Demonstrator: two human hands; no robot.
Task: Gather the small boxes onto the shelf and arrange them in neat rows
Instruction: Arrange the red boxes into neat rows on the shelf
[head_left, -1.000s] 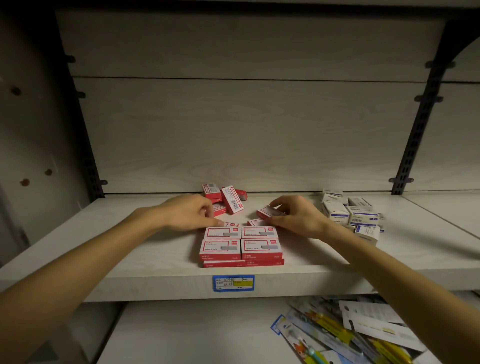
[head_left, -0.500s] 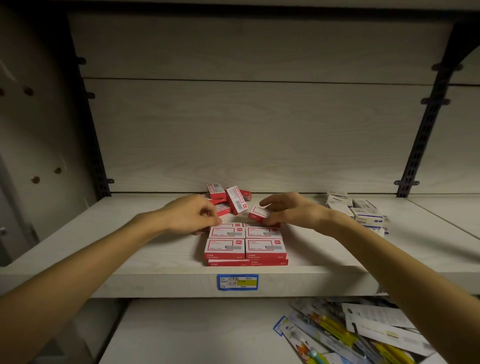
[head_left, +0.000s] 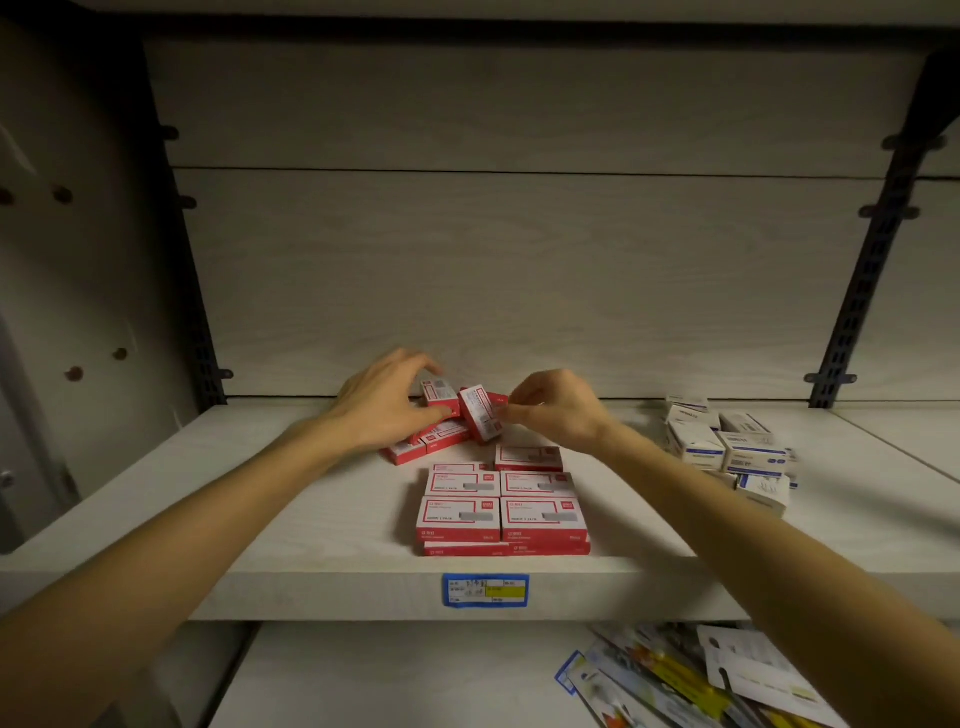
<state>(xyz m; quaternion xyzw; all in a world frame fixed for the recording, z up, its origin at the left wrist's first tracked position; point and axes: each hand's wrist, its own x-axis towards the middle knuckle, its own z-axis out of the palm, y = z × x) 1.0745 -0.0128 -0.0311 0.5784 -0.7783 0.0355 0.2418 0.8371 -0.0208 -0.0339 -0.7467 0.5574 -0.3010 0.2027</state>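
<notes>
Boxes, small, red with white label panels, lie flat in tidy rows near the shelf front edge, one more just behind them. At the back we see a loose red pile. Our left hand curls its fingers around a tilted box atop that pile; our right hand pinches the edge of another tilted box. White-and-blue boxes sit well apart to the right.
</notes>
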